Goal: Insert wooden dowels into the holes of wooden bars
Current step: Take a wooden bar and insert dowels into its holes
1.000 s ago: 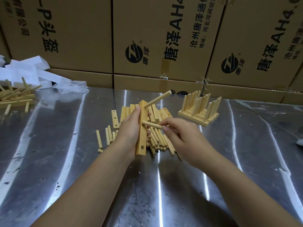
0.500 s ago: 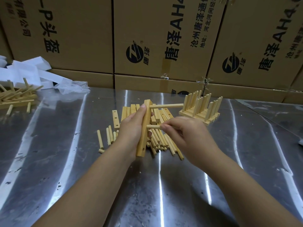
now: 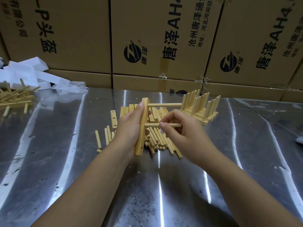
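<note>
Left hand (image 3: 131,128) is gripping an upright bar (image 3: 139,147); right hand (image 3: 185,131) is pinching a dowel (image 3: 151,125) pointing from it toward 3 o'clock

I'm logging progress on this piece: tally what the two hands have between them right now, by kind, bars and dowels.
Bars: 1, the bar gripped by the left hand.
Dowels: 2, the upper dowel sticking out of the bar, and the lower dowel pinched by the right hand with its end at the bar.
Total: 3.
</note>
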